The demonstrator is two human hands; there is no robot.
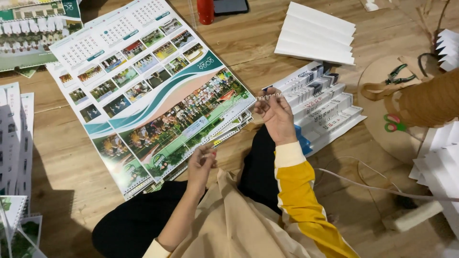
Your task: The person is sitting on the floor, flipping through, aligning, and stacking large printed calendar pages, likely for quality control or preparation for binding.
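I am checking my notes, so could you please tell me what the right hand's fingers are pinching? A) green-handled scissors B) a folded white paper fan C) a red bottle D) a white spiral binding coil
D: the right hand pinches the white spiral binding coil at the edge of the large printed wall calendar.

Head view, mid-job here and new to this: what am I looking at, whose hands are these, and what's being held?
One camera worn on a person's head looks down at their own bare hands; there is no machine. They sit on a wooden floor. The left hand and right hand hold the ends of a wire spiral binding along the edge of a stack of wall calendars. Nearby lie white accordion-folded paper, folded printed pages, green-handled scissors and a red bottle. Another person's brown sleeve enters at right.
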